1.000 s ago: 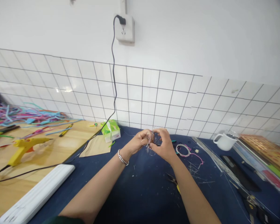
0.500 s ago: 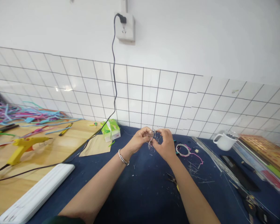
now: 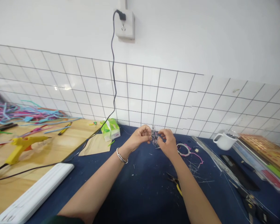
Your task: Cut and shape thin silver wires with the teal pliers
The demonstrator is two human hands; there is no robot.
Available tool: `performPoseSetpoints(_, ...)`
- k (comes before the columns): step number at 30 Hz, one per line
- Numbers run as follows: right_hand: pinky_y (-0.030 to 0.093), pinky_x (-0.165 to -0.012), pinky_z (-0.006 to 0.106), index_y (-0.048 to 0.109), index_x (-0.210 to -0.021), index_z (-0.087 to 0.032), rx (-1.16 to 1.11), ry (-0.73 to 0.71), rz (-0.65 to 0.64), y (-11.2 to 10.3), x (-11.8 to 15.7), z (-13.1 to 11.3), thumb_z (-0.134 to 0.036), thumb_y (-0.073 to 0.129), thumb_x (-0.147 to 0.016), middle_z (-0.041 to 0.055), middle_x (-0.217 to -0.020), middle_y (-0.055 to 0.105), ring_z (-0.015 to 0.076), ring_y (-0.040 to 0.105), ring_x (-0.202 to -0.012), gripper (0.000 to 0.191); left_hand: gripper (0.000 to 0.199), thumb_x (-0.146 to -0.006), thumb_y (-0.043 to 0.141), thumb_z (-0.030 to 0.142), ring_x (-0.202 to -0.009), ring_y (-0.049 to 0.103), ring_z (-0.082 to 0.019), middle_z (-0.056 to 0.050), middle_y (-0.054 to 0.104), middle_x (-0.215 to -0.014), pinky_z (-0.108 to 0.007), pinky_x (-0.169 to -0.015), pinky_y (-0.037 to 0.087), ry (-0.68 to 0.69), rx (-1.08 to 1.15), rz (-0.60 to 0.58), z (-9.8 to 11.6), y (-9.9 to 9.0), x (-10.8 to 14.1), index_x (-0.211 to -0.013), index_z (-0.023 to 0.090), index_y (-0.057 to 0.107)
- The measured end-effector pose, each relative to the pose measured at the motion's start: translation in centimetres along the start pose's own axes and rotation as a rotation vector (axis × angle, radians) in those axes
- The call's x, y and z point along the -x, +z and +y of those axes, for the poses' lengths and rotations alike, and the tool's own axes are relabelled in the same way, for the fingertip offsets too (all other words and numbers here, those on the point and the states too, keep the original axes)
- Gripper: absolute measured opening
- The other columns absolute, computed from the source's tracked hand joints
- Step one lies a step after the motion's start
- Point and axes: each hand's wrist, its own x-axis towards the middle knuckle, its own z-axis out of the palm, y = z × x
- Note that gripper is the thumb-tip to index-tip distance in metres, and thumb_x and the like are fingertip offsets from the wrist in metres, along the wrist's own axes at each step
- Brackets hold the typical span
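A small openwork piece of bent silvery wire [image 3: 154, 137] is held up above the dark blue table cover, between my two hands. My left hand [image 3: 141, 136], with a silver bangle at the wrist, has its thumb and fingers curled in a pinch at the left edge of the wire piece. On the opposite edge, my right hand [image 3: 167, 140] grips it with thumb and index finger. Just right of that hand lies a pale ring [image 3: 183, 150] with a pink wire tail. Yellow-handled pliers [image 3: 178, 186] rest partly behind my right forearm.
Wire offcuts [image 3: 194, 168] and long straight wires [image 3: 208, 155] lie to the right, near a white mug [image 3: 224, 141] and black-handled scissors [image 3: 249, 207]. Leftward are a green tissue pack [image 3: 110, 130], a yellow glue gun [image 3: 20, 147] and a white power strip [image 3: 36, 194].
The wire piece has turned and appears narrower, more edge-on. My fingers have shifted on it, and the left hand has moved slightly left and up.
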Motion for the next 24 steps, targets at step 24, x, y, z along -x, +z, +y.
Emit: performPoseSetpoints(24,0.038,-0.061,0.026,0.061,-0.097,-0.023,0.273,0.008,-0.643,-3.3,2.7,4.3,-0.034,0.06,-0.073,0.0051,-0.086,0.061,0.0194,0.057,-0.076,0.026,0.017,-0.067,0.052,0.013,-0.072,0.054,-0.018,-0.004,0.062,-0.077,-0.027,-0.069,0.038,-0.092,-1.22,-0.154,-1.5,-4.1,-4.0,-0.077,0.018,0.065)
